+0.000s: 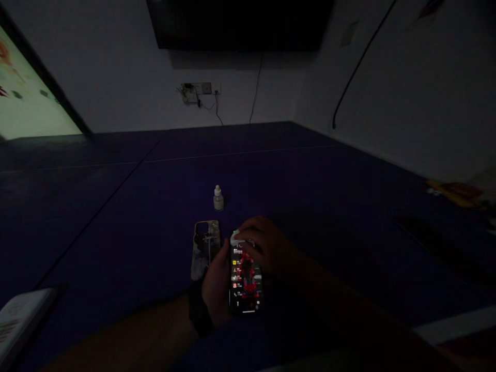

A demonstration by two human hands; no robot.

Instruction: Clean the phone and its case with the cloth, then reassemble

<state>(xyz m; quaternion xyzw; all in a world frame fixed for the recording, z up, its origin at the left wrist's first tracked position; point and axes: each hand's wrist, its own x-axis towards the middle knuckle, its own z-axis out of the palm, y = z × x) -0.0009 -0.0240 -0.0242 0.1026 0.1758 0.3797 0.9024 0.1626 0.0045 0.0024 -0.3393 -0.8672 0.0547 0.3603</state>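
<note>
A smartphone (247, 281) with its screen lit is held in my left hand (217, 284), which is closed around its left side. The lock screen shows a red picture and a column of notifications. My right hand (267, 245) is bent over the top of the screen. Its fingers press a small white, soft-looking piece (234, 238) against the glass; its exact kind is too dark to tell. Left of the phone, a patterned phone case (202, 253) lies on the dark blue surface (155, 206). Beyond it stands a small white-capped dropper bottle (218, 199).
A white box or book (23, 315) sits at the lower left. At the right lie a long dark object (437, 245) and some yellow and red items (457, 194). A wall socket with cables (197, 90) and a dark television (240, 26) are at the back.
</note>
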